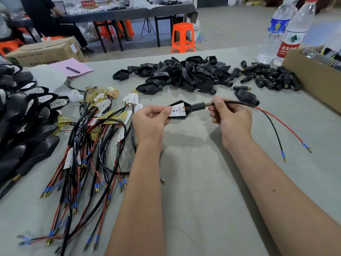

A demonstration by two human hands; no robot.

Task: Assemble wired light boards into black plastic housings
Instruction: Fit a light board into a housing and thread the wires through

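Black housing point(180, 111), centre table with its white light board point(177, 110) seated, is pinched by the left hand point(150, 119), while the right hand point(231, 115) at three o'clock pinches the sheathed cable point(238, 102); overpulling may snap solder joints.

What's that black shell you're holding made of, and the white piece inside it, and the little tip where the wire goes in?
The black housing looks like moulded plastic, matte with a slight sheen. The light board seems a thin rigid circuit board, white-coated with small yellow LED dots. The threaded tip appears to be brass or brass-plated metal, judging by its golden shine. The wires look plastic-insulated, red and black.
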